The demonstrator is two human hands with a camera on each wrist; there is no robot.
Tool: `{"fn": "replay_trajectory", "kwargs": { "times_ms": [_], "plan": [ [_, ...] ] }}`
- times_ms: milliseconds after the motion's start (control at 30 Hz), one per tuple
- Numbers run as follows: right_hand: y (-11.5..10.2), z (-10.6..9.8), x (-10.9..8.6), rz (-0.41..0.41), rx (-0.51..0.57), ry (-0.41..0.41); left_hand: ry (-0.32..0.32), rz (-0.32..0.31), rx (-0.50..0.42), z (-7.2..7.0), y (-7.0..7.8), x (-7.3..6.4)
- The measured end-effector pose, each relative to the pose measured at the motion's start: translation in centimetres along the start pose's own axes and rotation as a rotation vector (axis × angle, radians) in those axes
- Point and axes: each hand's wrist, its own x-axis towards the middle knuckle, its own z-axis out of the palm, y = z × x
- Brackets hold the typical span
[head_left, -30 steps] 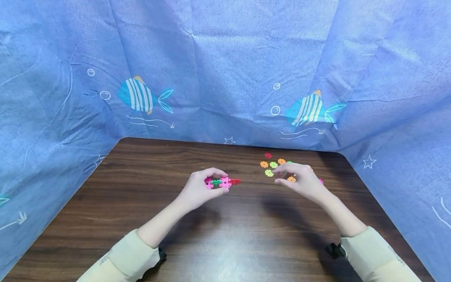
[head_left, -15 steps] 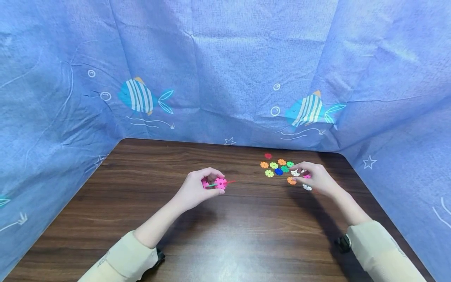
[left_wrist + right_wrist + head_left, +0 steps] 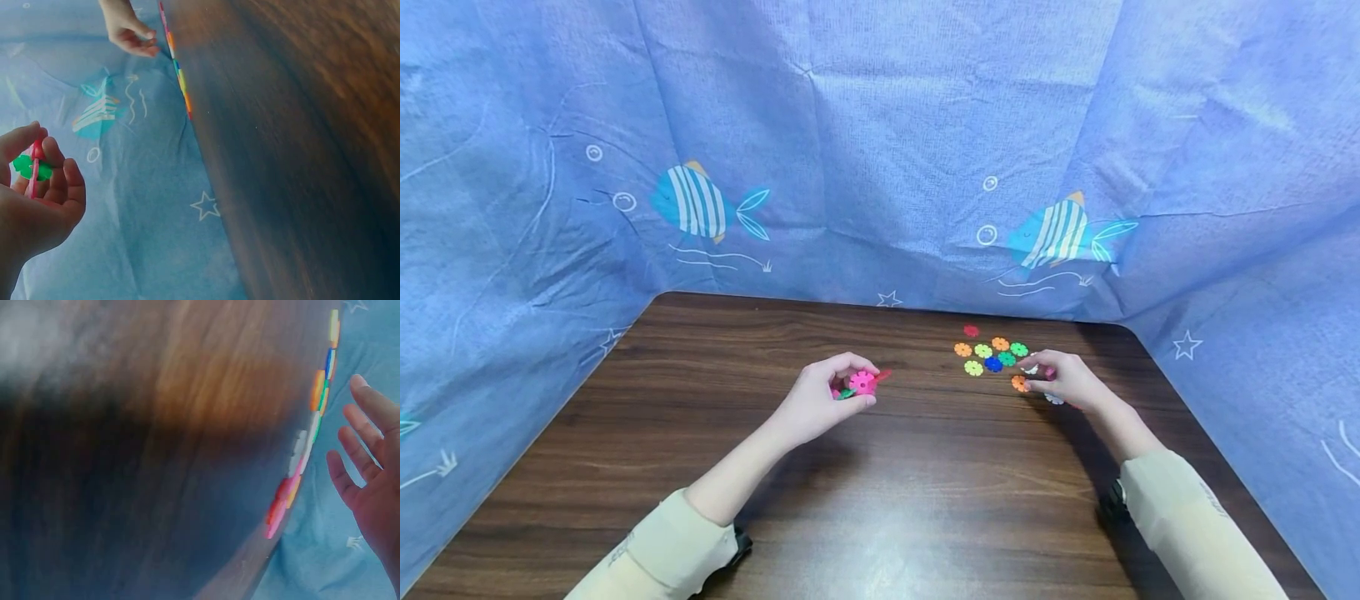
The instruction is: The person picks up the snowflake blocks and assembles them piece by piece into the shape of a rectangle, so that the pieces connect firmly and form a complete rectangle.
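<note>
My left hand (image 3: 814,404) pinches a short chain of joined plastic snowflake discs between thumb and fingers, raised over the table. A pink disc (image 3: 862,382) faces the head camera, a red disc (image 3: 884,376) sticks out at the chain's right end, and a green disc (image 3: 25,167) shows in the left wrist view; my fingers hide part of it. At the right, my right hand (image 3: 1069,382) hovers over loose snowflake discs, thumb tip by an orange disc (image 3: 1019,383). Its fingers are parted with nothing between them in the right wrist view, near a white disc (image 3: 297,454).
Loose discs lie flat left of my right hand: a blue disc (image 3: 993,364), a red disc (image 3: 972,331), and several green, yellow-green and orange ones. The dark wooden table (image 3: 715,350) ends at a blue fish-print cloth (image 3: 880,167) behind and at both sides.
My right hand has moved right over the loose discs, uncovering the blue and green ones, and then stayed there. My left hand has shifted slightly left and turned the chain.
</note>
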Motion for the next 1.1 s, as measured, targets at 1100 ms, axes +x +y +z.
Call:
{"fn": "replay_trajectory", "kwargs": {
  "times_ms": [1100],
  "plan": [
    [0.1,0.4,0.8,0.174,-0.013,-0.177,-0.015,-0.014,0.001,0.2,0.0,0.3]
  ]
}}
